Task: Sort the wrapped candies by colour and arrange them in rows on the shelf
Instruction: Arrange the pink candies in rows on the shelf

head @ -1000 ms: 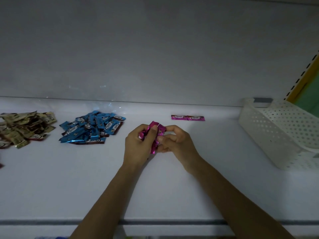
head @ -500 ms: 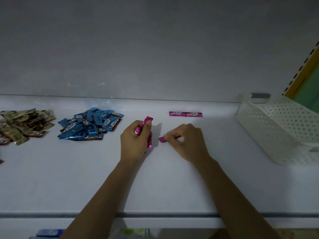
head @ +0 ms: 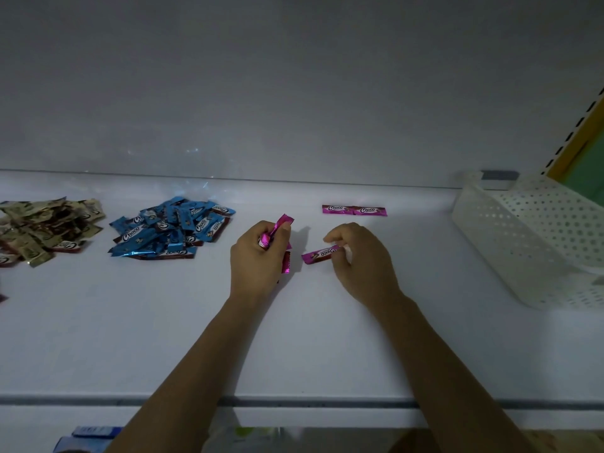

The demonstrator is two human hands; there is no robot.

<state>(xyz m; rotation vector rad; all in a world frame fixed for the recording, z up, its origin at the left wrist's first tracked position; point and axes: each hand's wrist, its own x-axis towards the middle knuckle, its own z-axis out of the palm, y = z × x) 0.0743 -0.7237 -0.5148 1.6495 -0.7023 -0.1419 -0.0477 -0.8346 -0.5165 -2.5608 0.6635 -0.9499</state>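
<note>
My left hand (head: 256, 259) grips a bunch of pink wrapped candies (head: 283, 223) above the middle of the white shelf (head: 294, 338). My right hand (head: 362, 259) pinches a single pink candy (head: 318, 255) by its right end, low over the shelf just right of the left hand. Two pink candies (head: 354, 210) lie end to end in a row near the back wall. A heap of blue candies (head: 170, 232) lies to the left, and a heap of gold candies (head: 45, 230) sits at the far left.
A white perforated plastic basket (head: 536, 243) stands at the right end of the shelf. The shelf's front edge (head: 294, 403) runs across below my forearms. Part of a dark wrapper (head: 2, 298) shows at the left border.
My hands have come apart. The right hand pulled one pink candy out of the left hand's bunch and moved it right and down toward the shelf.
</note>
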